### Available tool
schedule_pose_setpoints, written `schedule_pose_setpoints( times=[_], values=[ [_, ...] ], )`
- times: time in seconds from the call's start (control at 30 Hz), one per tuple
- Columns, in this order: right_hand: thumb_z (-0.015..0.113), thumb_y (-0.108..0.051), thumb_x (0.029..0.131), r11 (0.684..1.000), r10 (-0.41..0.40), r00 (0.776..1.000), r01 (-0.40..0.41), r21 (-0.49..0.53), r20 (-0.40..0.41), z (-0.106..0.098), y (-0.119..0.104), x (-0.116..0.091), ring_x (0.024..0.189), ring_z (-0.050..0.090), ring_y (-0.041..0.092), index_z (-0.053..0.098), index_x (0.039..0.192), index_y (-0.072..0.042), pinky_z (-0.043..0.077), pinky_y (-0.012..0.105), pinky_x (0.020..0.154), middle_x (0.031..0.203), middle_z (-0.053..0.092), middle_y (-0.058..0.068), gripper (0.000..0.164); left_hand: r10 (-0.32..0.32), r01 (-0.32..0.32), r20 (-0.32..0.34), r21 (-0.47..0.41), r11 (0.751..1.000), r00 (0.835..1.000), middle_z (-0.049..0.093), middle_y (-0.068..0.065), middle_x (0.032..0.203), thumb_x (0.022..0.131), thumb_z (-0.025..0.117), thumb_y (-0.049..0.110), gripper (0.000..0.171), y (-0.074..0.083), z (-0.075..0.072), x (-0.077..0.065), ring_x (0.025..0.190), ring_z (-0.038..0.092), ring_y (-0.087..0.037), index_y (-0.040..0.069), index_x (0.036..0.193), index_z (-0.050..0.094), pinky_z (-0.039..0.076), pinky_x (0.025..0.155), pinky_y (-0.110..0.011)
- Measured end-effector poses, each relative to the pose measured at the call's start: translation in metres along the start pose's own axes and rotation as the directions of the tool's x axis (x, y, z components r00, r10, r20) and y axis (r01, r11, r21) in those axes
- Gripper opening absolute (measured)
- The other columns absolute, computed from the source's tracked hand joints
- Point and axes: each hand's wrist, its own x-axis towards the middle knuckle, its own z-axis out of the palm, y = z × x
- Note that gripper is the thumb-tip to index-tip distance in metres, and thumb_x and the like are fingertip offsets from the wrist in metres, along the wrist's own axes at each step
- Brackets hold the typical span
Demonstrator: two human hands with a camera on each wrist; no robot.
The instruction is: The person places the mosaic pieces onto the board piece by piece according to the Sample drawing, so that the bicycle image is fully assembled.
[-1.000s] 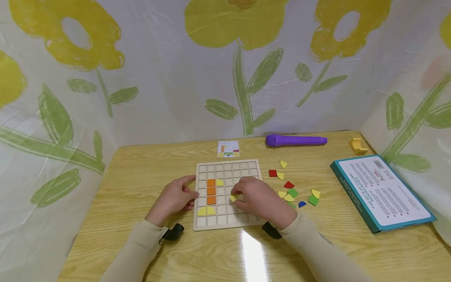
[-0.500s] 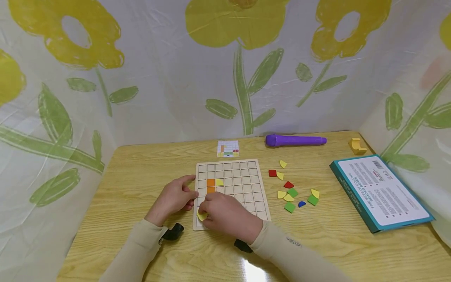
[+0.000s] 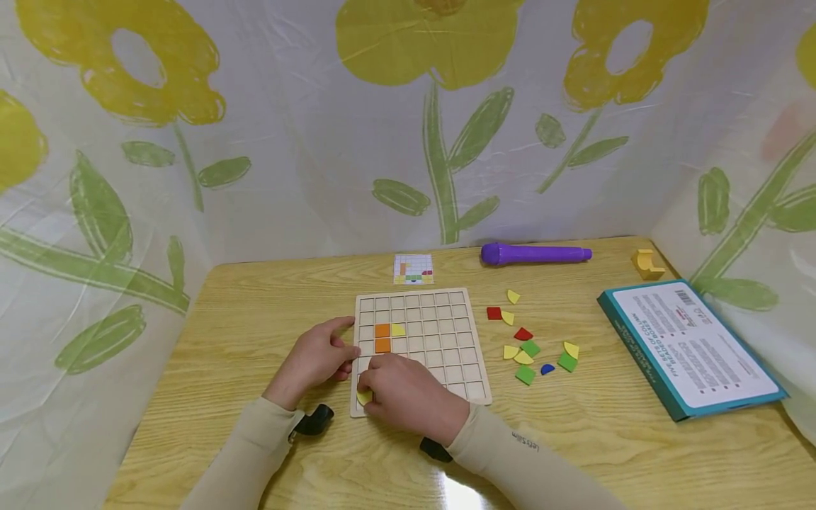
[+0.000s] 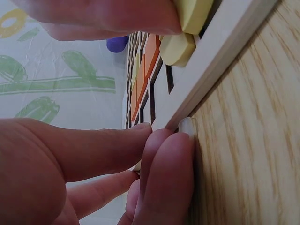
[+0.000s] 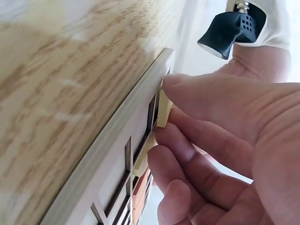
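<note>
On the wooden table lies a square grid board (image 3: 440, 312). My left hand (image 3: 316, 356) pinches its left rim, thumb at the top edge and fingers curled against the side in the left wrist view. Between thumb and fingertips, my right hand (image 3: 411, 389) holds a yellow quarter-circle tile (image 5: 163, 108) at the board's near-left corner cell. Another yellow tile (image 4: 178, 50) lies directly behind it on the board. Orange square tiles (image 3: 382, 330) stand in a column, with a yellow quarter-circle tile (image 3: 398, 329) beside the top one. My right hand hides the lower part of that column.
Loose yellow, red and green tiles (image 3: 524, 375) and a blue half-circle tile (image 3: 547, 369) lie right of the board. Behind it are a pattern card (image 3: 413, 269) and a purple microphone (image 3: 535, 253). A teal box (image 3: 695, 347) and yellow block (image 3: 647, 264) are at far right.
My right hand has moved left across the board, carrying the yellow quarter-circle tile from the middle to the near-left corner. The left hand has stayed at the left rim.
</note>
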Motion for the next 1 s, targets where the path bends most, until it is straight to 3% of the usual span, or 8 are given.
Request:
schedule_pose_setpoints(
  times=[0.7,0.87,1.0],
  values=[
    [0.084,-0.02,0.088,0.999,0.0,1.0,0.0,-0.041,-0.01,0.0,-0.002,0.001,0.078,0.056,0.007,0.079,0.089,-0.022,0.043,0.019,0.061,0.081,0.059,-0.009,0.006,-0.002,0.002,-0.008,0.004,1.0,1.0,0.07,-0.012,0.092,0.101,0.074,0.012,0.067,0.0,-0.002,0.0,0.064,0.069,-0.018,0.014,0.163,0.048,0.061,0.063,-0.03],
    [0.083,-0.019,0.089,0.999,0.027,0.999,-0.026,0.024,-0.019,-0.01,0.006,-0.007,0.078,0.056,0.007,0.082,0.096,-0.019,0.046,0.018,0.064,0.085,0.064,-0.008,0.007,-0.011,0.011,-0.006,-0.012,1.0,1.0,0.069,-0.012,0.094,0.101,0.074,0.012,0.067,0.0,0.0,0.0,0.066,0.069,-0.018,0.015,0.163,0.047,0.062,0.063,-0.03],
    [0.083,-0.017,0.091,0.991,0.084,0.996,-0.08,0.105,-0.032,-0.018,0.026,-0.021,0.084,0.062,0.009,0.084,0.103,-0.015,0.054,0.021,0.071,0.093,0.07,-0.005,0.012,-0.022,0.022,-0.002,-0.021,1.0,1.0,0.068,-0.012,0.098,0.102,0.074,0.012,0.068,0.0,0.001,0.0,0.067,0.068,-0.018,0.016,0.164,0.047,0.062,0.064,-0.03]
  ],
)
